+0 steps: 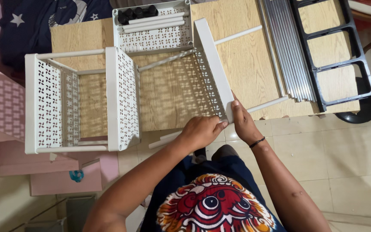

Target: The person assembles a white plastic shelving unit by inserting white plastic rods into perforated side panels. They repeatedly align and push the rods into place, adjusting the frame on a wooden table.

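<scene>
Both my hands meet at the near corner of a white perforated tray that stands tilted on its edge over the wooden surface. My left hand is curled, its fingers closed on the tray's bottom corner. My right hand presses against the same corner from the other side, thumb up along the tray's edge, fingers wrapped behind it; a black band sits on that wrist. White poles run from this tray to two more trays joined upright at the left end of the surface. Another tray lies flat at the far edge, holding white tubes and black caps. A bundle of metal rods and a black frame lie to the right.
</scene>
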